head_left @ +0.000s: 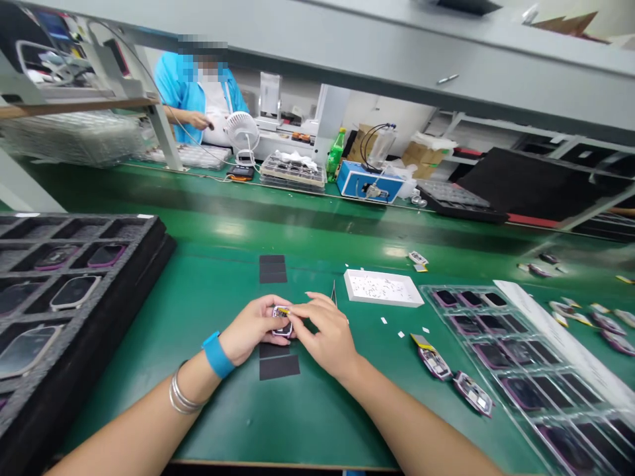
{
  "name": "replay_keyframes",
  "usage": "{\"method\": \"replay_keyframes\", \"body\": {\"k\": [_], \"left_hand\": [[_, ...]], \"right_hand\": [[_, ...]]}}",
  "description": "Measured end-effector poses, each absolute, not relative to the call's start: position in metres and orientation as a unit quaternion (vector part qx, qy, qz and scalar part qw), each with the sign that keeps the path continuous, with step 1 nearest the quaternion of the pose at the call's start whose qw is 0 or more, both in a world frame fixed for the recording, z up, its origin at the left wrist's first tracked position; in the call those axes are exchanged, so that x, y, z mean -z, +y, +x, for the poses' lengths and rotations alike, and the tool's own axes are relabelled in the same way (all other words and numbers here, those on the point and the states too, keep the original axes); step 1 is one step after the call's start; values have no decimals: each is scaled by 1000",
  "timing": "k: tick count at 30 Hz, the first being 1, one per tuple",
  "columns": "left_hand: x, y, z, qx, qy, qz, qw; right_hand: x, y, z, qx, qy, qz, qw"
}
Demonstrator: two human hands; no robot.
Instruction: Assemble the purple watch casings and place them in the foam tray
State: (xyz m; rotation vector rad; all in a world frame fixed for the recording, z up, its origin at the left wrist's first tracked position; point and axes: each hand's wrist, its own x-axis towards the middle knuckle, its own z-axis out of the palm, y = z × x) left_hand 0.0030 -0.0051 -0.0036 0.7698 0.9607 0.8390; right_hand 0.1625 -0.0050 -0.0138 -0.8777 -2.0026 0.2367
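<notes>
The left hand (253, 328) is curled nearly closed, its thumb and fingers pinching the left side of a small rounded-rectangular device casing with a purple rim (282, 322), while the right hand (322, 337) closes from the other side, fingertips on a narrow yellow strip (284, 310) lying across the casing's top. The casing is held just above the green bench (208, 311) and looks dark inside, though the fingers hide much of it. A blue silicone wristband (217, 355) and thin silver bangles (181, 396) circle the left wrist. Just beyond the casing lie slim steel tweezers (334, 293) and a shallow white tray of tiny pale pieces (383, 287). To the casing's right, two similar purple-rimmed units with yellow tabs (434, 357) lie loose, and further right a clear plastic tray (516, 370) holds dark purple-edged pieces in most visible pockets. To its left, a black foam tray (74, 297) holds several units, while some pockets in its far row look bare. So far, many units sit in trays, with others still lying loose.
</notes>
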Motion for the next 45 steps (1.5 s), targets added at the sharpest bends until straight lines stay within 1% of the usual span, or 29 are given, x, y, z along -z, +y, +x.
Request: {"method": "replay_keyframes", "body": {"k": [3,6,8,10,13,15,16,18,20,24,27,30,32,33,34,35,36,38,39,40,41,42,44,45], "left_hand": [[5,-4,1,-418,398,271,770],[7,-3,-1,-432,368,220,793],[8,-2,-1,-433,362,231,792],[7,-1,-2,-433,363,257,784],[8,0,-3,-426,369,299,770],[11,0,-4,-419,365,337,760],[13,0,-4,-414,359,359,756],[16,1,-4,-408,345,397,747],[19,4,-4,-404,324,433,737],[18,10,-6,-399,295,481,723],[6,1,-11,-407,335,485,698],[-21,-36,-30,-485,378,461,640],[-43,-73,-54,-536,370,439,619],[-55,-91,-70,-549,382,448,593],[-65,-107,-88,-562,422,466,538],[-74,-121,-108,-563,482,490,459],[-81,-131,-130,-552,555,512,354],[-89,-139,-174,-505,690,508,102],[-89,-139,-197,-451,744,491,-32],[-88,-137,-217,-371,787,478,-117],[-85,-135,-237,-311,806,474,-167],[-83,-134,-253,-271,815,473,-195],[-79,-136,-277,-228,830,472,-190],[-78,-138,-283,-234,836,467,-170]], "right_hand": [[15,-6,164,-13,-856,-326,401],[16,-6,165,-2,-878,-324,353],[16,-5,165,-21,-875,-328,356],[17,-3,165,-59,-857,-338,384],[20,0,164,-163,-804,-381,427],[23,1,163,-274,-754,-399,445],[25,2,163,-346,-729,-392,441],[27,3,163,-487,-688,-358,402],[29,4,163,-550,-669,-342,363],[31,5,164,-503,-688,-369,372],[31,4,165,-479,-701,-376,370],[29,3,168,-419,-724,-391,385],[27,4,170,-378,-732,-405,396],[26,4,171,-364,-732,-413,400],[25,5,172,-355,-732,-420,402],[24,5,173,-350,-733,-424,402],[23,5,173,-348,-734,-425,400],[23,6,174,-344,-738,-425,395],[23,6,174,-340,-740,-425,394],[23,6,173,-334,-743,-426,394],[23,6,173,-327,-744,-428,396],[23,6,173,-320,-746,-428,398],[23,6,173,-312,-748,-425,405],[23,6,172,-310,-748,-421,408]]}}
